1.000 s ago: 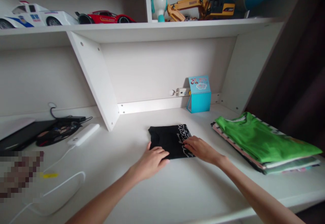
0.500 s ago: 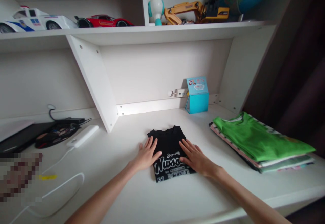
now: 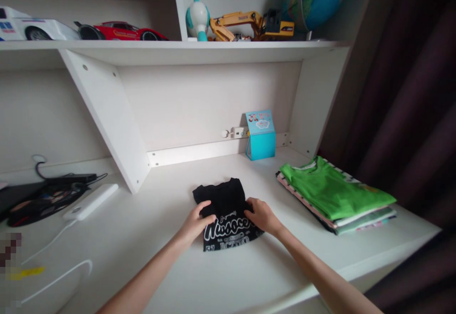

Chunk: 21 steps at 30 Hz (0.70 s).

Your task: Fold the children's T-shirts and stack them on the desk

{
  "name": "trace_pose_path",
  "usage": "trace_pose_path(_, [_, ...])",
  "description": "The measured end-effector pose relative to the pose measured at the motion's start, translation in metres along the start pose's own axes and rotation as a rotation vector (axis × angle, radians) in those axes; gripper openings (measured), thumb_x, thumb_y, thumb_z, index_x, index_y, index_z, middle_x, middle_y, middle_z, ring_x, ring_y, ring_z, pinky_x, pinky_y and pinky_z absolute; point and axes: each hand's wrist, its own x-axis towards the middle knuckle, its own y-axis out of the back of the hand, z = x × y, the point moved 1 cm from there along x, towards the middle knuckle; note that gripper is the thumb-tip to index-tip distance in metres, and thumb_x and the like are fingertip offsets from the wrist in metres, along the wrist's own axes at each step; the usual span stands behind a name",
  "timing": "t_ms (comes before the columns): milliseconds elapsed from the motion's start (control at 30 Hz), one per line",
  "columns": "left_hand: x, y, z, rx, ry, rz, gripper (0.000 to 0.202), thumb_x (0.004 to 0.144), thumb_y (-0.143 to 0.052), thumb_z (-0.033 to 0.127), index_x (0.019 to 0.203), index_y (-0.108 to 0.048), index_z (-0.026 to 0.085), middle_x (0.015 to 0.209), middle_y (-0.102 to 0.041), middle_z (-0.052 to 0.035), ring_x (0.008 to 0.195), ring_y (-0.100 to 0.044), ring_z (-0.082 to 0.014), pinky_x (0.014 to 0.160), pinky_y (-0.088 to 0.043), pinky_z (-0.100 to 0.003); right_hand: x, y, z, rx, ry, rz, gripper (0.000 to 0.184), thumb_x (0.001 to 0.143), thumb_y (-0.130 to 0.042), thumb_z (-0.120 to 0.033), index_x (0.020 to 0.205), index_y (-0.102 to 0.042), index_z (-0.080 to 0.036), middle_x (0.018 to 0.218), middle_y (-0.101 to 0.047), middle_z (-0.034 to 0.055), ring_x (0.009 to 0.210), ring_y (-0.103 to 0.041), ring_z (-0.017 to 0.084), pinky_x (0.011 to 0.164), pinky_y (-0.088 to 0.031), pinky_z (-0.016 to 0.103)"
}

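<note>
A folded black T-shirt (image 3: 224, 200) with white lettering lies on the white desk in front of me. At its left edge, my left hand (image 3: 195, 221) grips the cloth, thumb on top and fingers curled at the side. My right hand (image 3: 261, 215) pinches the opposite edge, its fingertips bent around the fabric. Between the two hands the shirt bunches slightly, and its lower right corner looks lifted. To the right sits a stack of folded clothes (image 3: 338, 195) with a green shirt on top; neither hand touches it.
A blue desk calendar (image 3: 261, 136) stands at the back beside a wall socket (image 3: 240, 132). On the left lie a white power strip (image 3: 91, 202), cables and a dark round item (image 3: 46, 204). The shelf (image 3: 228, 48) above holds toy vehicles and a globe (image 3: 318, 0).
My hands went from lying flat on the shirt with fingers spread to gripping its two side edges. The view has swung to the right.
</note>
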Motion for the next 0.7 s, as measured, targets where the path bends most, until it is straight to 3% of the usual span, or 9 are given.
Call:
trace_pose_path(100, [-0.001, -0.017, 0.014, -0.153, 0.024, -0.013, 0.063, 0.069, -0.063, 0.023, 0.129, -0.043, 0.017, 0.107, -0.062, -0.0084, 0.086, -0.061, -0.0192, 0.077, -0.049, -0.032, 0.000, 0.014, 0.012, 0.068, 0.026, 0.038, 0.020, 0.078, -0.045, -0.015, 0.095, -0.054, -0.018, 0.086, -0.066, 0.0046, 0.079, -0.060, 0.017, 0.068, -0.040, 0.023])
trace_pose_path(200, [0.009, -0.038, 0.035, -0.209, -0.145, 0.002, 0.065, 0.066, -0.067, 0.019, 0.127, -0.046, 0.019, 0.107, -0.062, -0.0082, 0.088, -0.061, -0.0201, 0.076, -0.050, -0.033, 0.000, 0.043, 0.031, 0.131, 0.070, 0.109, 0.024, 0.078, -0.044, -0.015, 0.100, -0.053, -0.020, 0.089, -0.066, 0.0040, 0.084, -0.060, 0.018, 0.071, -0.042, 0.025])
trace_pose_path(367, [0.039, -0.089, 0.103, -0.165, -0.514, 0.040, 0.060, 0.066, -0.066, 0.019, 0.124, -0.049, 0.019, 0.124, -0.050, -0.0104, 0.100, -0.056, -0.0215, 0.080, -0.050, -0.032, -0.001, 0.132, 0.081, 0.156, 0.132, 0.377, 0.020, 0.077, -0.047, -0.024, 0.094, -0.056, -0.020, 0.084, -0.066, 0.0045, 0.078, -0.061, 0.020, 0.070, -0.044, 0.029])
trace_pose_path(500, [0.056, -0.153, 0.155, -0.176, -0.669, 0.023, 0.064, 0.069, -0.065, 0.023, 0.130, -0.043, 0.020, 0.128, -0.043, -0.0115, 0.090, -0.057, -0.0182, 0.076, -0.050, -0.031, -0.007, 0.201, 0.149, 0.161, 0.091, 0.535, 0.023, 0.075, -0.051, -0.034, 0.092, -0.057, -0.019, 0.084, -0.066, 0.0054, 0.077, -0.061, 0.020, 0.067, -0.045, 0.028])
trace_pose_path(600, [0.065, -0.208, 0.159, -0.158, -0.623, -0.044, 0.070, 0.065, -0.068, 0.022, 0.131, -0.041, 0.020, 0.127, -0.043, -0.0119, 0.096, -0.055, -0.0212, 0.082, -0.048, -0.033, -0.015, 0.219, 0.212, 0.084, -0.072, 0.578, 0.026, 0.071, -0.053, -0.037, 0.091, -0.059, -0.022, 0.087, -0.067, 0.0076, 0.078, -0.062, 0.022, 0.067, -0.044, 0.030])
trace_pose_path(700, [0.068, -0.253, 0.135, -0.096, -0.480, -0.224, 0.071, 0.060, -0.073, 0.023, 0.126, -0.046, 0.018, 0.121, -0.048, -0.0123, 0.103, -0.053, -0.0259, 0.088, -0.045, -0.038, -0.026, 0.209, 0.267, -0.033, -0.246, 0.512, 0.017, 0.062, -0.060, -0.035, 0.076, -0.062, -0.025, 0.076, -0.069, 0.0074, 0.072, -0.064, 0.026, 0.064, -0.045, 0.033])
